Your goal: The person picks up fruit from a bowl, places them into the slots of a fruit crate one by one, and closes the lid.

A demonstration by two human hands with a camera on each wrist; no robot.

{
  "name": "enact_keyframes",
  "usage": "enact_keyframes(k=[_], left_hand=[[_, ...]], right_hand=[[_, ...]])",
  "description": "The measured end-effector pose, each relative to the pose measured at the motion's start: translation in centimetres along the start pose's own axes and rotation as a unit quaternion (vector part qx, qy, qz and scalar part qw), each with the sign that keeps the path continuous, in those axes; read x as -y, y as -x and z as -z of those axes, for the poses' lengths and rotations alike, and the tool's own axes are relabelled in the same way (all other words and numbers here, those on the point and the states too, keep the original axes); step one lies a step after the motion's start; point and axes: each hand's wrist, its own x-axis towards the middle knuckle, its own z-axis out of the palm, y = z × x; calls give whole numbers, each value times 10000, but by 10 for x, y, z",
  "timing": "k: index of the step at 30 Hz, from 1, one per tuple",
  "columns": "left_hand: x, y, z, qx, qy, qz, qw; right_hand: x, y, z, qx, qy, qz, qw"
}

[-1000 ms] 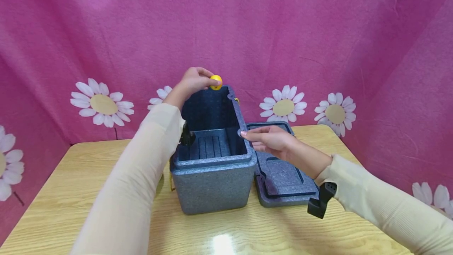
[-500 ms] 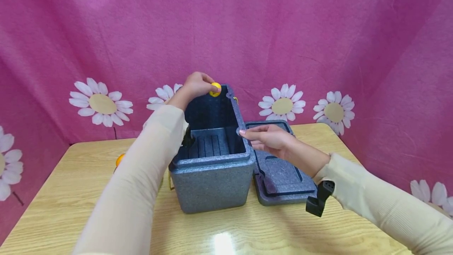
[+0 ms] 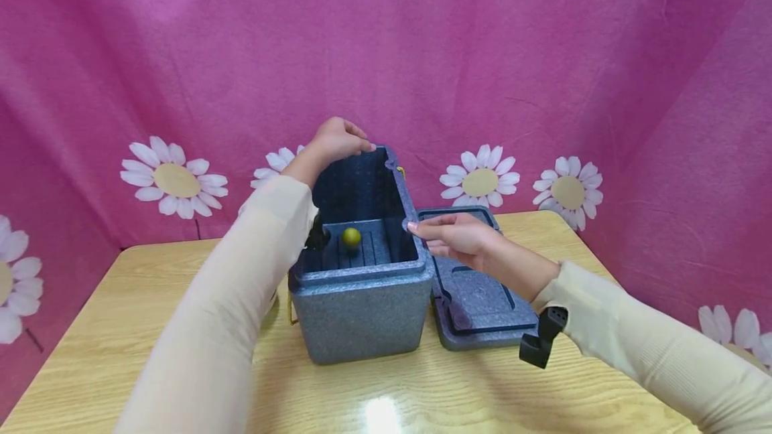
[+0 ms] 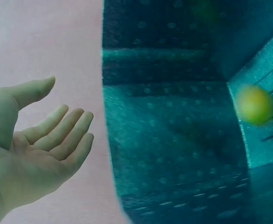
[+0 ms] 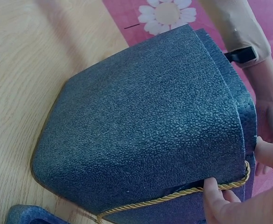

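— "Across a wooden tabletop, before a pink daisy-print curtain, a gray box stands open with its lid laid just to the right. Why that arrangement?"

— "Presumably to leave the box's mouth free for loading while the lid lies close by."

— "And the person's left-hand grip?"

— "Raised near the far rim, holding nothing. The left wrist view shows the thumb well apart from loosely bent fingers. The height likely helps the hand clear the tall walls."

— "Where is the round yellow piece?"

— "Inside the box, low over the grooved floor. It blurs in the wrist view, so whether it rests or moves, I cannot tell."

— "What occupies the right-hand grip?"

— "It pinches the right rim, thumb at the edge, fingertips on the outer wall beside a gold rope. The hold probably steadies the box, whose foam-like walls suggest a light load, easily nudged."
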Motion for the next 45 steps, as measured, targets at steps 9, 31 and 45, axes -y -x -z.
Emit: enact_keyframes(k=[9, 31, 45], left_hand=[[-18, 21, 12, 89, 420, -456, 9980], [62, 97, 34, -231, 578, -686, 9957], [148, 135, 30, -409, 373, -348, 9979]], right_hand=[[-1, -5, 1, -70, -11, -10, 10000], [-6, -11, 3, -118, 34, 113, 9999], [-6, -10, 3, -120, 38, 125, 9998]])
